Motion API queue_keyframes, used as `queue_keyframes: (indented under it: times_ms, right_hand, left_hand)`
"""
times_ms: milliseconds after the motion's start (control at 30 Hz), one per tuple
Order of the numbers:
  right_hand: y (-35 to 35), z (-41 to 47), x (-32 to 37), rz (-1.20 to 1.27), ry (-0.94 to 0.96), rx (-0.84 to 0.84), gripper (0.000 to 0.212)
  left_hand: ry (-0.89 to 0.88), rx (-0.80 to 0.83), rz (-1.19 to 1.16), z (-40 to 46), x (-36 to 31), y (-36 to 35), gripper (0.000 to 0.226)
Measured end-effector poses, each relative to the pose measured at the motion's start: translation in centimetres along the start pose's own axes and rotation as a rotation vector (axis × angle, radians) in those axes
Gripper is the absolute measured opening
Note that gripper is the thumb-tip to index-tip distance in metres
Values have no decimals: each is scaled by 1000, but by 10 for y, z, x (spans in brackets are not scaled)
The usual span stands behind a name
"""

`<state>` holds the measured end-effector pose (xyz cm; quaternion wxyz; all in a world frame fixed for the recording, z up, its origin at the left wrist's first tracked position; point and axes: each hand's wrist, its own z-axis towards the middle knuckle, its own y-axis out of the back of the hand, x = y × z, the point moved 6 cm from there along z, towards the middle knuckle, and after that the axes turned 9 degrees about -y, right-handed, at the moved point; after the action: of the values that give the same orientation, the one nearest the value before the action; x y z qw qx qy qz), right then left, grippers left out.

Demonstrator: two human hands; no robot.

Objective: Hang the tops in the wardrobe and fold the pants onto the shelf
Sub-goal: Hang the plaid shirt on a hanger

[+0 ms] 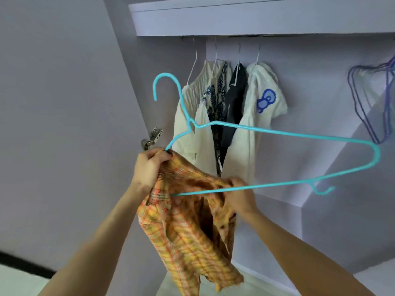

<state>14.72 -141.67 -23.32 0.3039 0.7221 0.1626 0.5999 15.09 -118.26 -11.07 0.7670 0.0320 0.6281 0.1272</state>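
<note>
An orange and yellow plaid shirt (188, 238) hangs bunched from both my hands in front of the open wardrobe. My left hand (149, 167) grips the shirt's upper edge together with one end of a turquoise wire hanger (299, 135). My right hand (240, 195) grips the shirt fabric lower down, where the hanger's bottom bar crosses my fingers. The hanger's left end is inside the shirt; its right end sticks out free to the right.
Several tops (224, 116) hang on white hangers from the rail under the wardrobe's top shelf (256, 20). A bunch of purple and blue empty hangers (372, 99) hangs at the far right. The wardrobe door (64, 103) with its hinge (152, 137) stands open at left.
</note>
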Motion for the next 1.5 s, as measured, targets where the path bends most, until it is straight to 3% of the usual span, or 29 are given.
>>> queue_keyframes:
  times_ms: [167,300,367,433,500,600,700,800,900,1000,1067,1133,1300,1400,1433,1500]
  right_hand:
    - [57,18,-36,-127,-3,-165,25]
    - [80,33,-35,-51,119,29,23]
    - [89,37,-39,64,50,157,19]
    - [98,39,-41,177,28,176,29]
    - [106,37,-40,137,39,143,22]
    - [117,38,-28,9,123,109,13]
    - [127,42,-22,-264,161,64,22]
    - [139,40,-15,-528,254,-79,35]
    - [142,35,-17,-713,280,-117,40]
    - [141,32,-19,-797,253,-131,41]
    - [144,30,-11,-684,204,-190,37]
    - [152,28,2,-508,145,-252,34]
    - [170,4,28,98,88,-440,20]
    - [148,-32,35,190,157,-576,20]
    - [131,-42,32,184,189,-535,16]
    - [87,-56,25,88,215,-233,12]
  left_hand:
    - [-50,17,205,8,13,22,16]
    - [-144,76,436,13,20,19,19]
    - [-174,96,512,14,25,18,33]
    - [-168,150,595,14,29,14,45]
    - [-167,192,650,13,29,10,67]
    - [-179,189,692,15,26,11,75]
    - [-256,229,858,11,23,9,65]
    - [-440,218,1148,5,9,-1,32]
    - [-576,173,1273,-3,-7,-15,29]
    - [-530,104,1332,-1,-11,-22,15]
    - [-446,88,1374,7,-7,-25,18]
    - [-388,110,1370,11,-3,-30,19]
    - [-77,385,1013,6,26,-39,47]
    - [-42,307,841,4,26,-44,34]
    - [-33,257,763,4,23,-44,31]
    - [-58,154,658,4,15,-44,32]
